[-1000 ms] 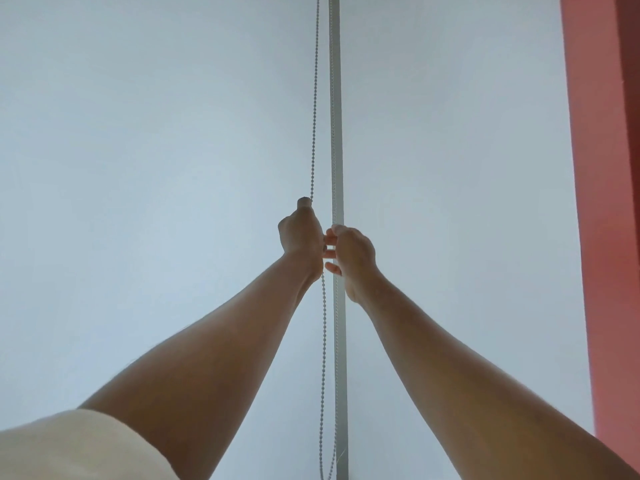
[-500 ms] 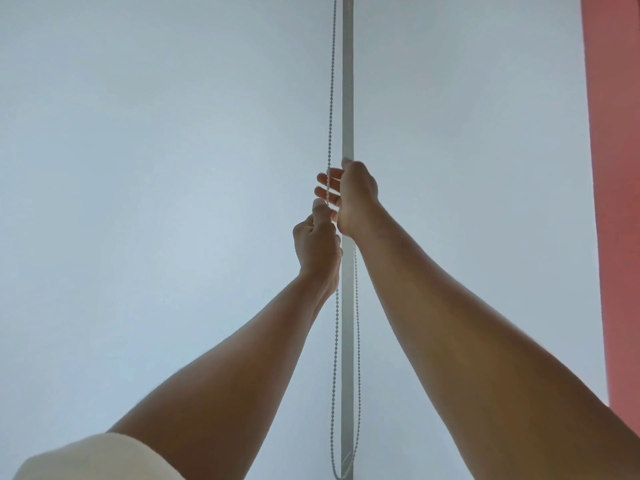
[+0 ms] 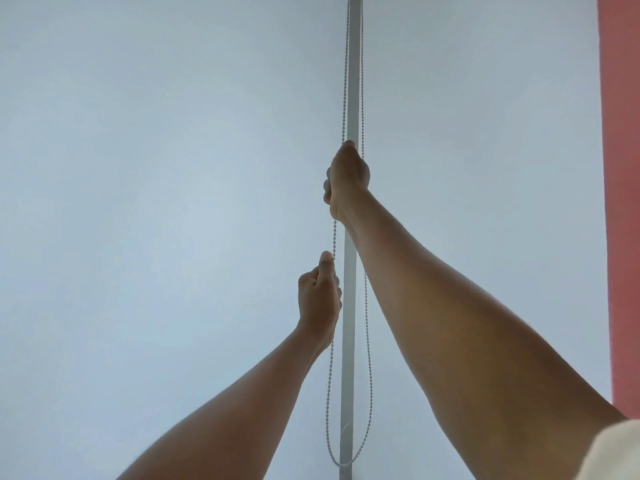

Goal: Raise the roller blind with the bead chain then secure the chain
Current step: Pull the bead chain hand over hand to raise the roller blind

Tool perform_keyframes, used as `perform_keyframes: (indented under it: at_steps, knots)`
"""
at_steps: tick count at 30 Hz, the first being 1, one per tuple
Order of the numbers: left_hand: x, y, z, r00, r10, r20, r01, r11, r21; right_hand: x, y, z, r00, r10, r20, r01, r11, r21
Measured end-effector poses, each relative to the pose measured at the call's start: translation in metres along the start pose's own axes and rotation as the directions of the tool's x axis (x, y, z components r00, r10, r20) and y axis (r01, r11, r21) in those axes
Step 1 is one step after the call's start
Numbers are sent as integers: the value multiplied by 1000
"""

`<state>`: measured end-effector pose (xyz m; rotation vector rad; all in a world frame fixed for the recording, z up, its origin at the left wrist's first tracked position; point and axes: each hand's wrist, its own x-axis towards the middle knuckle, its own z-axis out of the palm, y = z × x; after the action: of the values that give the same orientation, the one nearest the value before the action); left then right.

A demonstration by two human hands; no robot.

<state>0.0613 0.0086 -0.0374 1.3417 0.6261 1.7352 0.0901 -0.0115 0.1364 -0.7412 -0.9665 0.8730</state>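
Observation:
A pale roller blind [image 3: 156, 202] fills the view, backlit. A white bead chain [image 3: 345, 81] hangs in a long loop in front of a grey vertical strip [image 3: 353, 64]; the loop's bottom [image 3: 341, 464] sits near the lower edge. My right hand [image 3: 348, 174] is high up, fingers closed around the left strand of the chain. My left hand [image 3: 318, 299] is lower, fist closed on the same strand, thumb pointing up. The right strand [image 3: 365, 323] hangs free behind my right forearm.
A pinkish-red wall or curtain edge [image 3: 621, 202] runs down the right side. A second blind panel [image 3: 485, 98] lies right of the grey strip. A cream sleeve [image 3: 616, 452] shows at the lower right corner.
My right hand has climbed up the chain above the left. My left hand has come down with the strand. The chain loop's bottom now shows.

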Motion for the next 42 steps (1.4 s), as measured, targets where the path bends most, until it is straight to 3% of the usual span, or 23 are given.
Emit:
perform_keyframes:
  at_steps: [7,12,20,25,28,31,35,42]
  knots:
    - [25,16,-4,969,-165,184,127,971,204,9,11,-8,955,-290,-63,294,953,71]
    - [51,35,-5,969,-236,69,209,939,274,5,41,-2,918,-393,-58,391,919,-43]
    - [79,88,-8,983,-138,125,118,981,153,-6,131,-38,942,-333,42,335,942,-29]
    - [84,120,17,985,-66,158,36,981,189,-24,168,-42,971,-229,66,232,972,-48]
    - [86,122,27,1000,-8,-4,8,969,246,-31,167,-42,971,-208,117,213,977,-28]
    - [87,111,27,986,140,-88,-123,977,175,-31,163,-43,967,-186,174,185,983,24]
    - [85,103,23,948,310,-65,-300,945,130,-20,159,-48,957,-155,246,166,986,-24]
    - [62,49,3,936,348,-45,-328,913,241,4,129,-54,979,-38,200,45,999,-29]
